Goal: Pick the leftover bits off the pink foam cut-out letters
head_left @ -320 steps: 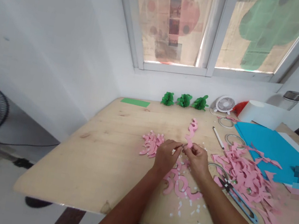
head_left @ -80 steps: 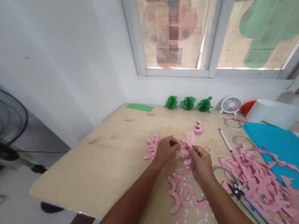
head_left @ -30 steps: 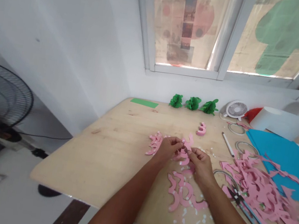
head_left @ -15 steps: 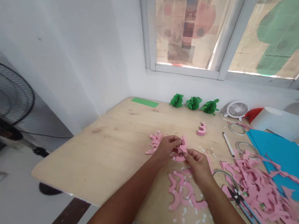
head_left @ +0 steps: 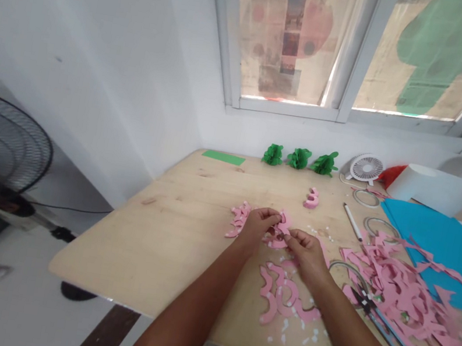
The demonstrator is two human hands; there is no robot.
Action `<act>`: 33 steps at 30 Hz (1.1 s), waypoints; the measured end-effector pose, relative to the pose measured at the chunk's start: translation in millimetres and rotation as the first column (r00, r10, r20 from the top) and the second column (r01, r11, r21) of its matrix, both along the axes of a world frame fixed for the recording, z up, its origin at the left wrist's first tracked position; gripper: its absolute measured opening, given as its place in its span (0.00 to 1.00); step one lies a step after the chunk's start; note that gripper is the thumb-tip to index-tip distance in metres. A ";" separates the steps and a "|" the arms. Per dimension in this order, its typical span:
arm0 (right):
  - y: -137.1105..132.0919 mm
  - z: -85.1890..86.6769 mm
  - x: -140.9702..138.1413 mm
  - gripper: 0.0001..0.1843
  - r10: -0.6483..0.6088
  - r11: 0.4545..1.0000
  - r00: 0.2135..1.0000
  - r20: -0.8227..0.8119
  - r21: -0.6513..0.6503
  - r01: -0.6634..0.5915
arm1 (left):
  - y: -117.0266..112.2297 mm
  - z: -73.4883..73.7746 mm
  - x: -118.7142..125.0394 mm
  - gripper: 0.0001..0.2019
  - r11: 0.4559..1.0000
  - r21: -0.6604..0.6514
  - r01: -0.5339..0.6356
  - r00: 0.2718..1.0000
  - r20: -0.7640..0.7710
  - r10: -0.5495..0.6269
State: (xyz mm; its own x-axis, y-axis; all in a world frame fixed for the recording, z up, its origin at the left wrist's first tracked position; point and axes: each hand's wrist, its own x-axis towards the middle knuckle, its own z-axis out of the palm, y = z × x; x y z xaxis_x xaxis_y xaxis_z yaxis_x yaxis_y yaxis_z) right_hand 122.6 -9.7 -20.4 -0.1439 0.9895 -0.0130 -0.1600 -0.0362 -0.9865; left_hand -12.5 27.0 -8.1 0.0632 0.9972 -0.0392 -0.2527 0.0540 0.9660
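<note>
The left hand (head_left: 254, 228) and right hand (head_left: 307, 252) pinch a curly pink cutout (head_left: 282, 229) between their fingertips, near the middle of the pale wooden surface (head_left: 132, 257), just above loose pink curved strips (head_left: 281, 294).

Matt pink scraps (head_left: 282, 228) w/ smooth plywood tbl top (head_left: 148, 242).

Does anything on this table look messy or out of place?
Yes: tiny white bits are strewn across the wooden table near its front edge, like stray litter, and a tangled heap of pink offcuts spills over the blue sheet on the right.
</note>
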 end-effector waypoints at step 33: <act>-0.1 2.9 1.1 0.15 -0.069 0.997 0.997 0.019 0.034 0.069 | -4.7 7.2 1.0 0.12 0.993 -0.073 0.091 0.970 0.232 -0.072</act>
State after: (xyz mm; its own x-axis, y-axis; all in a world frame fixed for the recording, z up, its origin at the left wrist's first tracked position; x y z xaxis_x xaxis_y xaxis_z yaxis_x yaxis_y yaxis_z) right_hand 123.7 -9.8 -17.6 -0.0754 0.9970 0.0179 -0.1406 0.0071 -0.9900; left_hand -11.5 22.3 -1.0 0.1613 0.9822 -0.0964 -0.4578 0.1610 0.8743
